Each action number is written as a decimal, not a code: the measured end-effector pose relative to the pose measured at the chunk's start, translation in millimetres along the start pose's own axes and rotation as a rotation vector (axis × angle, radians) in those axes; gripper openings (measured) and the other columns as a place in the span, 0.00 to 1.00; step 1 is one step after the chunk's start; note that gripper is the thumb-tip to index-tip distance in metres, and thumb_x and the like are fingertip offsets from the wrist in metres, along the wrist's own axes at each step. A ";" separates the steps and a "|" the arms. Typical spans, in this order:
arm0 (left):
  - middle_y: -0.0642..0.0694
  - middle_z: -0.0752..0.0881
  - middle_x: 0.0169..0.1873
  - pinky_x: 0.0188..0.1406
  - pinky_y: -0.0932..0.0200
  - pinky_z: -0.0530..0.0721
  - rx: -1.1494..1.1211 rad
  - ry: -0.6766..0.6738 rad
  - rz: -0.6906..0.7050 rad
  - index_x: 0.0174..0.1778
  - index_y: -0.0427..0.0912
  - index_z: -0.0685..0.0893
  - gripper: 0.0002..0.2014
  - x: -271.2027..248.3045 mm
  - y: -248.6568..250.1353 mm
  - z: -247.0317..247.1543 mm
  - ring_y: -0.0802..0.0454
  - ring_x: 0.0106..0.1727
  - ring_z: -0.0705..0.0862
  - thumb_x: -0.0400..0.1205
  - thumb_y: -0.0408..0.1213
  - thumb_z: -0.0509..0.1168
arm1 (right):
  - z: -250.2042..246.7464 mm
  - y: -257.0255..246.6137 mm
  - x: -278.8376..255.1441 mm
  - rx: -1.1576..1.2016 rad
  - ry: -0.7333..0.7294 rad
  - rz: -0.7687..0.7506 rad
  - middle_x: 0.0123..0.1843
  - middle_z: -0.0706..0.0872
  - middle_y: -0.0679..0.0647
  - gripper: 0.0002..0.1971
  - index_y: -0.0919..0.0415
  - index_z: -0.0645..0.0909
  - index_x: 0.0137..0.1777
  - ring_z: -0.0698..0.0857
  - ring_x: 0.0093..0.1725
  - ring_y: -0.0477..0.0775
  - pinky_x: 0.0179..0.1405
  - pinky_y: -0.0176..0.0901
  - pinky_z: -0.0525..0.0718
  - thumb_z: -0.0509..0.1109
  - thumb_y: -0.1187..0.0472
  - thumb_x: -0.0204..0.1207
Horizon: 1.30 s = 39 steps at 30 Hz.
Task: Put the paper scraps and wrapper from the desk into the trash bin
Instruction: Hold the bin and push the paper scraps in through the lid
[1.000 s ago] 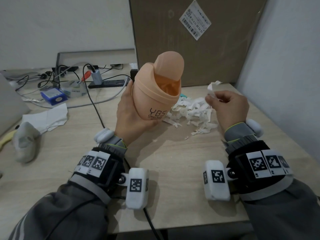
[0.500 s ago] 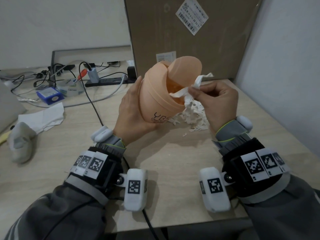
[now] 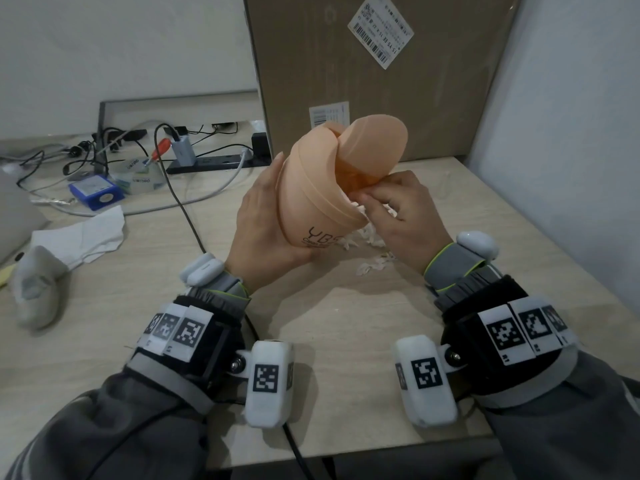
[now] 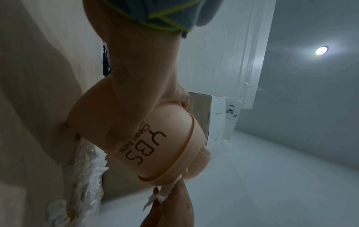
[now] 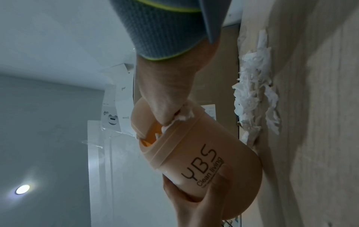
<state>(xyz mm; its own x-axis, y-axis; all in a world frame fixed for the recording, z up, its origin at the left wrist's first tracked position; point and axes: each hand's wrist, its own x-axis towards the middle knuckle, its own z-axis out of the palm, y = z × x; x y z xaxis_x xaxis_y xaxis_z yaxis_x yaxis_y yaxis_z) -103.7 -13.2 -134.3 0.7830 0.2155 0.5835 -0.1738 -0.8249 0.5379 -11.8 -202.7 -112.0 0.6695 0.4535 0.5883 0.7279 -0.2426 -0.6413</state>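
My left hand (image 3: 263, 223) grips a small peach trash bin (image 3: 318, 192) marked "YBS Clean living", held above the desk and tilted right, its swing lid tipped open. My right hand (image 3: 391, 202) pinches white paper scraps (image 5: 183, 116) at the bin's mouth, with the fingertips right at the opening. In the left wrist view the same scraps (image 4: 165, 195) show between the right fingers below the bin (image 4: 155, 138). A pile of torn white paper scraps (image 5: 254, 98) lies on the desk behind the bin, mostly hidden in the head view, with a few bits (image 3: 372, 266) showing. No wrapper is visible.
A large cardboard box (image 3: 381, 74) stands at the back of the desk (image 3: 346, 323). To the left lie a white tissue (image 3: 86, 237), a grey pouch (image 3: 34, 289), a blue box (image 3: 95, 195), a power strip (image 3: 207, 161) and tangled cables. A wall borders the right side.
My right hand carried the scraps from above the pile leftward to the bin's mouth. The left hand raised the bin slightly and tilted it more toward the right hand.
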 end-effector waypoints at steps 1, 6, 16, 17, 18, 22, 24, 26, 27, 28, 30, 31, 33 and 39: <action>0.61 0.59 0.74 0.77 0.53 0.62 -0.005 0.002 -0.012 0.85 0.51 0.49 0.63 -0.2 0.5 0.0 0.62 0.75 0.59 0.56 0.65 0.73 | 1.0 -0.9 -0.7 0.024 -0.040 0.031 0.45 0.80 0.46 0.14 0.45 0.88 0.44 0.74 0.60 0.49 0.69 0.52 0.70 0.59 0.50 0.75; 0.60 0.61 0.74 0.79 0.47 0.66 -0.037 0.012 -0.075 0.86 0.51 0.49 0.65 0.2 -1.0 0.3 0.59 0.77 0.63 0.56 0.63 0.76 | 1.5 -3.3 -3.3 0.222 0.013 0.008 0.59 0.82 0.48 0.18 0.35 0.84 0.52 0.78 0.63 0.43 0.69 0.44 0.74 0.52 0.54 0.80; 0.48 0.66 0.81 0.78 0.37 0.71 -0.092 0.042 -0.166 0.86 0.49 0.50 0.67 4.3 -7.6 1.5 0.49 0.81 0.67 0.54 0.62 0.80 | -1.0 -1.2 0.5 0.233 0.121 0.176 0.36 0.84 0.48 0.04 0.42 0.77 0.42 0.84 0.34 0.53 0.36 0.44 0.82 0.65 0.48 0.78; 0.48 0.66 0.81 0.78 0.37 0.71 -0.094 0.047 -0.168 0.86 0.49 0.50 0.67 4.2 -7.3 1.8 0.49 0.81 0.67 0.54 0.62 0.80 | -0.7 -2.5 -0.8 0.266 0.090 0.156 0.35 0.84 0.51 0.03 0.42 0.77 0.43 0.83 0.33 0.56 0.35 0.46 0.82 0.67 0.46 0.75; 0.48 0.66 0.81 0.77 0.37 0.71 -0.096 0.050 -0.169 0.86 0.49 0.50 0.67 4.0 -7.4 2.4 0.49 0.80 0.68 0.54 0.62 0.80 | -0.4 -3.7 -1.9 0.293 0.065 0.136 0.36 0.85 0.53 0.05 0.42 0.78 0.46 0.83 0.34 0.59 0.36 0.47 0.83 0.69 0.45 0.73; 0.47 0.66 0.81 0.77 0.37 0.71 -0.096 0.054 -0.151 0.86 0.49 0.50 0.67 4.2 -8.7 2.8 0.48 0.81 0.68 0.54 0.61 0.80 | 1.7 -7.5 -3.1 0.335 0.034 0.053 0.35 0.84 0.53 0.07 0.48 0.81 0.47 0.83 0.33 0.53 0.36 0.43 0.84 0.74 0.59 0.71; 0.47 0.67 0.81 0.77 0.36 0.71 -0.087 0.047 -0.140 0.86 0.50 0.50 0.67 4.0 -8.3 2.3 0.47 0.80 0.68 0.55 0.62 0.80 | 1.3 -7.6 -2.0 0.373 0.094 0.046 0.35 0.85 0.54 0.07 0.53 0.83 0.43 0.83 0.32 0.47 0.33 0.36 0.82 0.73 0.67 0.73; 0.48 0.66 0.81 0.77 0.35 0.71 -0.074 0.037 -0.125 0.86 0.52 0.49 0.66 3.1 -5.9 1.7 0.47 0.80 0.67 0.55 0.62 0.79 | -0.3 -6.2 -0.4 0.405 0.183 0.057 0.35 0.87 0.52 0.08 0.53 0.84 0.41 0.84 0.34 0.47 0.35 0.35 0.82 0.73 0.68 0.73; 0.50 0.65 0.80 0.78 0.36 0.70 -0.070 0.035 -0.111 0.86 0.52 0.49 0.66 2.4 -3.9 1.4 0.48 0.81 0.67 0.55 0.63 0.78 | -1.2 -5.4 -0.3 0.405 0.218 0.058 0.36 0.88 0.50 0.08 0.52 0.85 0.41 0.85 0.35 0.47 0.37 0.37 0.83 0.74 0.67 0.72; 0.54 0.64 0.79 0.79 0.37 0.69 -0.065 0.032 -0.093 0.86 0.52 0.49 0.66 1.7 -2.3 1.2 0.48 0.81 0.66 0.55 0.63 0.77 | -1.8 -4.7 -0.6 0.390 0.230 0.049 0.38 0.89 0.48 0.07 0.52 0.86 0.42 0.86 0.38 0.47 0.41 0.40 0.84 0.74 0.66 0.72; 0.61 0.60 0.76 0.81 0.40 0.66 -0.051 0.026 -0.053 0.86 0.49 0.49 0.65 0.6 0.8 0.8 0.53 0.80 0.63 0.56 0.64 0.75 | -1.9 -5.6 -2.3 0.289 0.208 0.002 0.42 0.90 0.48 0.04 0.52 0.88 0.45 0.86 0.46 0.45 0.47 0.39 0.83 0.73 0.61 0.74; 0.64 0.57 0.75 0.81 0.42 0.65 -0.042 0.022 -0.033 0.86 0.49 0.49 0.64 0.4 1.5 0.8 0.56 0.79 0.61 0.56 0.64 0.74 | -0.7 -5.1 -2.8 0.229 0.182 -0.016 0.43 0.89 0.48 0.05 0.52 0.88 0.46 0.84 0.49 0.41 0.50 0.35 0.81 0.71 0.58 0.75; 0.72 0.53 0.74 0.81 0.45 0.64 -0.030 0.009 -0.007 0.85 0.50 0.49 0.63 -0.1 2.1 0.8 0.61 0.77 0.59 0.57 0.64 0.74 | 1.6 -6.0 -3.7 0.174 0.091 -0.058 0.44 0.87 0.46 0.11 0.49 0.88 0.47 0.81 0.52 0.35 0.55 0.34 0.78 0.64 0.49 0.78; 0.45 0.65 0.81 0.79 0.37 0.67 -0.014 -0.011 0.012 0.85 0.46 0.51 0.62 -0.5 4.6 0.8 0.46 0.79 0.66 0.58 0.64 0.73 | 8.2 -8.8 -5.3 0.164 -0.099 0.008 0.55 0.79 0.37 0.15 0.32 0.79 0.43 0.74 0.62 0.48 0.74 0.67 0.64 0.51 0.44 0.82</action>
<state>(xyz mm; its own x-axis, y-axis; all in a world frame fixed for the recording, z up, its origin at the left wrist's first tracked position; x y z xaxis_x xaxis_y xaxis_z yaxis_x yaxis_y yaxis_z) -104.3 -17.5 -132.6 0.7875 0.2000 0.5830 -0.1915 -0.8197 0.5398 -22.9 -196.0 -113.5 0.6517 0.5358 0.5368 0.6831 -0.1073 -0.7224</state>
